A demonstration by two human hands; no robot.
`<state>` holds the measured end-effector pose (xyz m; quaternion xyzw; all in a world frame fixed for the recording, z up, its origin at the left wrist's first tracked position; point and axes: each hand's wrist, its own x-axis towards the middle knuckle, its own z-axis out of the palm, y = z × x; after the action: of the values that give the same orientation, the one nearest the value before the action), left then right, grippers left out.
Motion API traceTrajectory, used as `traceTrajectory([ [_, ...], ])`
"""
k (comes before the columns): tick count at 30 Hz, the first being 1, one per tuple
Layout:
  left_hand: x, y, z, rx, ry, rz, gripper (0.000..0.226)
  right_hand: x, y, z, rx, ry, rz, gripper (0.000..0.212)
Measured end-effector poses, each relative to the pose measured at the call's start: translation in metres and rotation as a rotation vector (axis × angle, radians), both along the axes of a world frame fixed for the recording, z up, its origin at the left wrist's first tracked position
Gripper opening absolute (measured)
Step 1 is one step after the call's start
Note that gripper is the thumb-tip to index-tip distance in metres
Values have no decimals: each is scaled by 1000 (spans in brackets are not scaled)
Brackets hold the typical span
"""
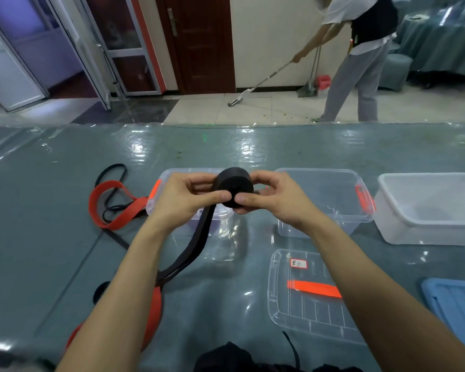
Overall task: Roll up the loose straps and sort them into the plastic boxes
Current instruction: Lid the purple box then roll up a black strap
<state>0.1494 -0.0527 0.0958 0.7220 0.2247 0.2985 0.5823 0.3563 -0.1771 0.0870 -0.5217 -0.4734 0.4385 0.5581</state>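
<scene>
Holding a thick black strap roll [234, 187] up above the table [51, 189], the left hand [184, 196] and right hand [273, 196] pinch it from either side, thumbs pressed on its near face and fingers curled behind it. The roll's loose tail [199, 245] hangs down from the roll, past the left wrist, toward the near table edge. Behind the roll stands a clear plastic box [159, 191] with an orange latch; right of the roll is a second clear box [333, 194], and further right a frosted white tub [427, 210]. Left of the roll, a red strap [102, 208] and a thin black strap [113, 170] lie tangled on the table. Below and right of the roll lies a clear lid [306, 304] with an orange handle and a paper label; a blue lid [457, 304] sits beyond it. Far behind the roll, a person [360, 49] mops the floor.
</scene>
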Motion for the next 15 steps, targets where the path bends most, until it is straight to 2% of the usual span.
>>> traceTrajectory([
  [3,-3,6,10,152,253,-75,32,10,1,5,-95,-237,34,50],
  [6,0,10,23,262,385,-172,29,12,1,11,-100,-317,86,33],
  [9,2,12,26,249,305,-143,37,9,-1,11,-21,-318,23,22],
  [12,-1,11,10,80,109,-98,45,7,-5,8,87,-77,-80,16],
  [15,0,-1,-16,-111,-41,-58,39,6,-8,3,150,63,-154,9],
])
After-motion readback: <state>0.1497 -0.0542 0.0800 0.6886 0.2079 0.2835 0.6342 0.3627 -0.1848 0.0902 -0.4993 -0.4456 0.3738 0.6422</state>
